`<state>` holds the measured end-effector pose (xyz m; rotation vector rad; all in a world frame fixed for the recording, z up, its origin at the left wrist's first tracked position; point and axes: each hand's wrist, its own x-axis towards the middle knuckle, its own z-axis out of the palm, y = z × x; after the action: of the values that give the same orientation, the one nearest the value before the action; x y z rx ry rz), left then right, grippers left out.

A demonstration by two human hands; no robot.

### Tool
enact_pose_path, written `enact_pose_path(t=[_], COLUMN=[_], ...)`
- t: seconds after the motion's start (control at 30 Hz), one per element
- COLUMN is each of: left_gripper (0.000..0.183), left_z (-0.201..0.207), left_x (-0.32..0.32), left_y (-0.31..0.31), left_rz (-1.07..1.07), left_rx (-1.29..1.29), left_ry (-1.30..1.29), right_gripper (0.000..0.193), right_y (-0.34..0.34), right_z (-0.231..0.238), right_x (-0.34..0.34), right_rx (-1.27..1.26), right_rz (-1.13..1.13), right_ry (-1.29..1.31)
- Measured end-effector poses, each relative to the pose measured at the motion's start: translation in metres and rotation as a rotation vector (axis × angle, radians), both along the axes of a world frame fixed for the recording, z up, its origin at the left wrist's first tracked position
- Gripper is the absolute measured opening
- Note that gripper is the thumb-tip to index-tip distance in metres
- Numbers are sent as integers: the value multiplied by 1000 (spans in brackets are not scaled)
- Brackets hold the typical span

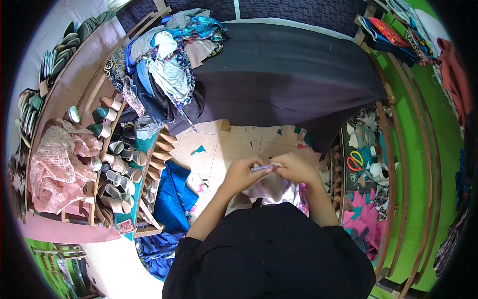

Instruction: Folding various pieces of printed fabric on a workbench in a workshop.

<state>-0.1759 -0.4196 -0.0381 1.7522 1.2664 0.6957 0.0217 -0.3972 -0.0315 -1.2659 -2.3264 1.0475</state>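
We judge the cloth (262,168) light and soft, best held along its top edge, where our left hand (241,174) and right hand (297,168) pinch it.

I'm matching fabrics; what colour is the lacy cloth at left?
The lacy cloth is pale pink, in the head view.

Glare lower left; shadow on dark cloth (298,60); edges bowed, corners black.
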Motion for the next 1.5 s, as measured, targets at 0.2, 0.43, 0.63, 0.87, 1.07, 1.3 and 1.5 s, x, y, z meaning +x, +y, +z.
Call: enact_pose_path(t=[0.2, 0.43, 0.63, 0.87, 1.07, 1.3, 1.5], left_gripper=[24, 26, 38, 36, 33, 21, 24], left_z=[-3, -12, -17, -17, 0, 13, 24], left_x=[-24, -22, 30, 52, 67, 100, 93], left_y=[-1, -2, -7, -1, 7, -18, -25], left_rz=[84, -23, -352, -335, -52, 76, 140], left_rx=[-50, -275, -494, -872, -916, -596, -164], left_ry=[20, -782, -706, -985, -1145, -1055, -769], right_gripper=[16, 20, 20, 19, 19, 37, 42], right_y=[-2, -29, -49, -65, -72, -73, -70], right_z=[21, 38, 31, 26, 33, 39, 42], right_x=[22, 57, 68, 86, 72, 35, 13], right_rx=[148, 102, 101, 102, 51, 60, -91], right_rz=[-374, -641, -657, -706, -945, -823, -572], right_ry=[199, 593, 754, 796, 916, 912, 855])
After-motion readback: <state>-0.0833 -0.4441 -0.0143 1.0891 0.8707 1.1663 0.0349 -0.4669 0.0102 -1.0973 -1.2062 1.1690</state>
